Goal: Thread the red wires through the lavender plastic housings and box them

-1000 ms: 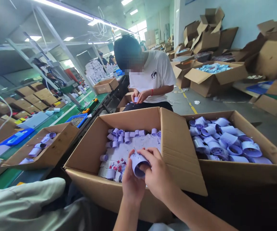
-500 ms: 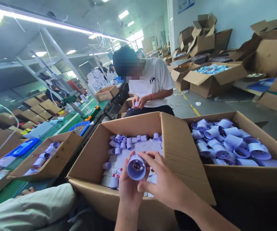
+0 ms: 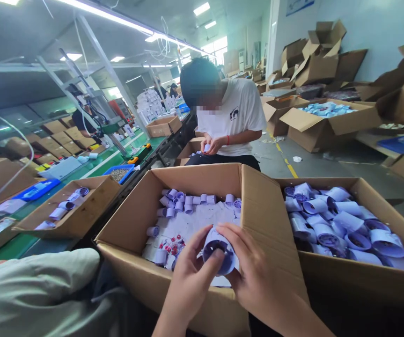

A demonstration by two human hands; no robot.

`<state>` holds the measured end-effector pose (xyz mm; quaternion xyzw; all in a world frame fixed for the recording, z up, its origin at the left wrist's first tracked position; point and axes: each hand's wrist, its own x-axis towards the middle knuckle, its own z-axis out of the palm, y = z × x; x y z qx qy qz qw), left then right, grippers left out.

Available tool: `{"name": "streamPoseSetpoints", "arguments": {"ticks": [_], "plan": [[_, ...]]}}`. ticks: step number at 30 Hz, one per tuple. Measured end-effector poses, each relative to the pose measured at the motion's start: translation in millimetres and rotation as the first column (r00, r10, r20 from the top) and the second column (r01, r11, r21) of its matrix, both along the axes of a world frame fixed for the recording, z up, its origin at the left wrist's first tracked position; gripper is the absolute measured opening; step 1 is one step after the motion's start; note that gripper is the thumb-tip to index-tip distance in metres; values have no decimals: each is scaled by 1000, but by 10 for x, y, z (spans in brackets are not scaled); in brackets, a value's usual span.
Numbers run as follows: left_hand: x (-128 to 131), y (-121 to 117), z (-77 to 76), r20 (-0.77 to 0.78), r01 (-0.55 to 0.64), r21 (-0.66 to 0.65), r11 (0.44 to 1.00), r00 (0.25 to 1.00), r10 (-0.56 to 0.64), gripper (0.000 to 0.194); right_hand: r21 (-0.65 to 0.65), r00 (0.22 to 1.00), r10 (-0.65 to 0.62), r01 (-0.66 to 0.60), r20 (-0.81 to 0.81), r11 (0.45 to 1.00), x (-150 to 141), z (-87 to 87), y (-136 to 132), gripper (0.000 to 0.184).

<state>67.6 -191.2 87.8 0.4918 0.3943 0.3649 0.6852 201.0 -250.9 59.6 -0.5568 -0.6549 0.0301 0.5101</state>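
Both my hands hold one white plastic cylindrical housing above the open cardboard box in front of me. Its hollow end faces me. My left hand grips it from the left, with the thumb pushed into the opening. My right hand wraps round its right side, fingers over the top. The thumb hides part of the inside. Below, smaller white cylinders line the back of the box, and small red-and-white parts lie on a pale layer.
At right stands a box of larger white cylinders. To the left, a smaller box with several cylinders sits by the green bench, near a blue tray of small parts. A co-worker sits opposite, handling a white part.
My left thumb has moved into the housing's opening, and my right hand has closed round its side. The housing has shifted right in view. The camera view has turned slightly.
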Motion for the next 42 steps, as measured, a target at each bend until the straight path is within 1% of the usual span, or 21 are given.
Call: {"name": "streamPoseSetpoints", "arguments": {"ticks": [2, 4, 8, 10, 12, 14, 16, 18, 21, 22, 24, 26, 29, 31, 32, 36, 37, 39, 40, 41, 42], "plan": [[19, -11, 61, -103, -24, 69, 997, 994, 31, 49, -4, 1000, 13, -13, 21, 1000, 15, -10, -16, 65], [39, -20, 115, -154, -16, 158, 987, 987, 40, 44, -6, 999, 27, -27, 42, 1000, 41, -6, -29, 67], [75, -52, 169, -155, 55, 311, 949, 988, -7, 36, -3, 994, 54, -54, 93, 999, 93, 7, -46, 67], [94, -80, 163, -165, 40, 357, 933, 986, 21, 36, -3, 993, 56, -56, 109, 998, 102, 0, -46, 64], [111, -102, 143, -185, -7, 375, 927, 979, 82, 40, -5, 992, 43, -43, 121, 999, 101, -14, -39, 62], [122, -108, 128, -207, -34, 365, 930, 971, 117, 41, -10, 990, 35, -34, 138, 999, 98, -28, -28, 62], [123, -93, 134, -221, -27, 333, 942, 969, 106, 39, -13, 986, 39, -38, 161, 999, 97, -38, -16, 63], [117, -66, 164, -240, 36, 304, 952, 970, 40, 36, 2, 981, 44, -45, 187, 999, 97, -46, -9, 64], [107, -25, 214, -326, 171, 299, 939, 943, -68, 33, 33, 971, 29, -38, 236, 999, 94, -67, -6, 61], [107, -15, 220, -359, 200, 298, 933, 930, -85, 33, 41, 967, 17, -28, 253, 999, 91, -76, -4, 60], [116, -4, 203, -400, 218, 301, 928, 913, -85, 33, 54, 959, -11, -5, 284, 999, 86, -99, 1, 58], [138, -7, 152, -419, 213, 315, 925, 906, -66, 34, 73, 951, -39, 17, 308, 997, 85, -122, 10, 56], [189, -24, 46, -446, 154, 353, 923, 895, 22, 39, 85, 945, -55, 29, 322, 996, 92, -166, 24, 54], [228, -21, -26, -457, 123, 345, 931, 888, 52, 44, 80, 946, -62, 38, 319, 996, 101, -207, 34, 54], [247, -12, -60, -454, 111, 327, 939, 889, 53, 47, 78, 946, -67, 44, 316, 996, 107, -230, 41, 54], [321, 44, -184, -405, 124, 237, 964, 914, -18, 53, 107, 941, -108, 77, 321, 991, 131, -334, 91, 53], [337, 56, -206, -397, 123, 230, 966, 917, -22, 52, 114, 940, -116, 83, 321, 990, 141, -360, 105, 52], [363, 90, -226, -393, 131, 247, 960, 919, -25, 47, 133, 943, -169, 136, 288, 982, 181, -414, 119, 48], [374, 123, -225, -380, 168, 256, 952, 923, -61, 44, 133, 941, -190, 158, 279, 978, 220, -441, 115, 45], [385, 177, -221, -354, 252, 245, 936, 922, -156, 40, 127, 936, -209, 179, 282, 976, 278, -468, 102, 42], [398, 257, -220, -310, 362, 211, 908, 906, -289, 37, 116, 928, -219, 192, 302, 974, 358, -494, 80, 39]]}}
